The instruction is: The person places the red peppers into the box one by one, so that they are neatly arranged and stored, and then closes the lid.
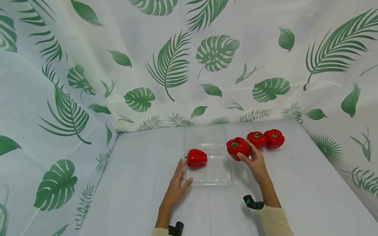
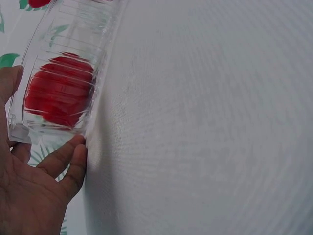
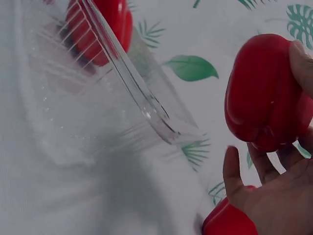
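A clear plastic clamshell container (image 1: 217, 170) stands on the table, its lid (image 1: 204, 135) folded back to the far side. Inside its left part lies a red bell pepper (image 1: 197, 158) on its side, stem to the left. My left hand (image 1: 175, 190) rests against the container's left side and near corner, fingers fairly straight; in the left wrist view the pepper (image 2: 63, 90) shows through the ribbed wall. My right hand (image 1: 255, 164) grips a second red bell pepper (image 1: 237, 148) between thumb and fingers, just right of the container. The right wrist view shows this held pepper (image 3: 261, 93) apart from the container wall.
Two more red bell peppers, one (image 1: 257, 140) beside the other (image 1: 274, 138), sit on the white tabletop (image 1: 141, 183) behind the right hand. A leaf-printed sheet (image 1: 177, 65) hangs along the back and sides.
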A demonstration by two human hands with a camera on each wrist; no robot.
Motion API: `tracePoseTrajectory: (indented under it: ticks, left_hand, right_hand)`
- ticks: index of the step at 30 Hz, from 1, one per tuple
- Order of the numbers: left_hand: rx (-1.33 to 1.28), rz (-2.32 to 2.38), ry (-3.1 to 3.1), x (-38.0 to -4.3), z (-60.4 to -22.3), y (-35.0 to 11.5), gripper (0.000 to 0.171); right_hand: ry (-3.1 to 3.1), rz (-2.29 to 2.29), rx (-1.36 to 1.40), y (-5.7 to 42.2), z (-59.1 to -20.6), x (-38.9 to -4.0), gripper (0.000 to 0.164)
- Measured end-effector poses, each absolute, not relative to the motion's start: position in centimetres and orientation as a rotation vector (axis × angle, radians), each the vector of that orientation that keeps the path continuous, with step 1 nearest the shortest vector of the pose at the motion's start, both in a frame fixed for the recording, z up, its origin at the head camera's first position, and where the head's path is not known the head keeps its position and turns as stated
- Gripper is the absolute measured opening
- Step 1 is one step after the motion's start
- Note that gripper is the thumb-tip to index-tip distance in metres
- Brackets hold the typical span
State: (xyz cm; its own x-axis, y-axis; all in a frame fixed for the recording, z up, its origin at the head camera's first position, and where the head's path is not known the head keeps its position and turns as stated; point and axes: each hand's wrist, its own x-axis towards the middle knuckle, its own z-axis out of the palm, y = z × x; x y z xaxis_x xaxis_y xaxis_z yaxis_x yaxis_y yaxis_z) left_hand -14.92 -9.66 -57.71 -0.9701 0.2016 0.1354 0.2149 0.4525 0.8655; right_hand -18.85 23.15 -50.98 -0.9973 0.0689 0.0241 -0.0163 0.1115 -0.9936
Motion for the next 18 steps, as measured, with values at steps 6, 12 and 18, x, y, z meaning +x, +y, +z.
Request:
tracePoseTrajectory:
  ticks: [6, 12, 18]
  left_hand:
    - [-0.379, -1.599, -2.663, -14.9, -57.7, -9.6, 0.077]
    - [-0.386, -1.607, -2.658, -14.8, -57.7, -9.7, 0.079]
    - [-0.396, -1.607, -2.648, -14.9, -57.6, -9.7, 0.078]
  right_hand:
    - [-2.507, 1.631, 0.127, 22.2, -51.1, -19.5, 0.079]
    - [-2.572, 1.406, 0.270, 21.2, -51.4, -20.0, 0.079]
    - [-2.608, 1.270, 0.367, 20.1, -52.0, -20.4, 0.078]
